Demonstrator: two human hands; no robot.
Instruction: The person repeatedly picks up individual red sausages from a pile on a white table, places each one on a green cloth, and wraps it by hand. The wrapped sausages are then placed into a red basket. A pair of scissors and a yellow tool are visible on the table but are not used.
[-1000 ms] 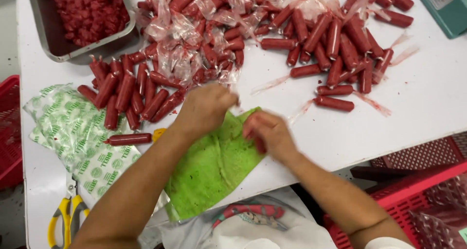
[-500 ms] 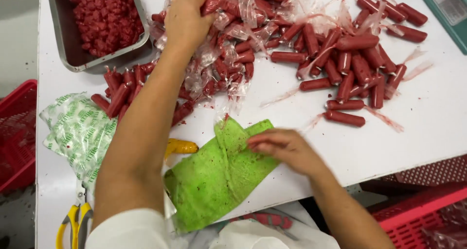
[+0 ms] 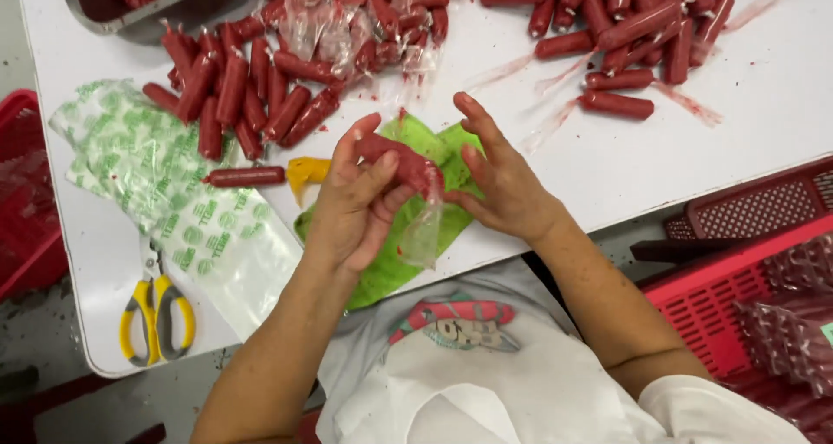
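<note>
My left hand [image 3: 351, 210] holds a red sausage [image 3: 401, 162] in a clear plastic wrapper whose loose end [image 3: 423, 231] hangs down. My right hand [image 3: 496, 177] is beside it with fingers spread, its fingertips touching the sausage's right end. Both hands hover over a green leaf sheet [image 3: 408, 236] lying at the front edge of the white table [image 3: 764, 97]. A pile of wrapped red sausages [image 3: 234, 84] lies just left of my hands, and another heap [image 3: 625, 28] sits at the far right.
A stack of clear bags with green print [image 3: 165, 184] lies at the left with yellow-handled scissors [image 3: 156, 314] below it. A metal tray [image 3: 147, 2] of red pieces is top left. Red crates [image 3: 764, 236] stand at right; another red crate [image 3: 22, 192] at left. A yellow item [image 3: 305, 172] lies by the leaf.
My left hand, which reached into the far pile half a second ago, has come back with a wrapped sausage. My right hand has lifted off the leaf to meet it.
</note>
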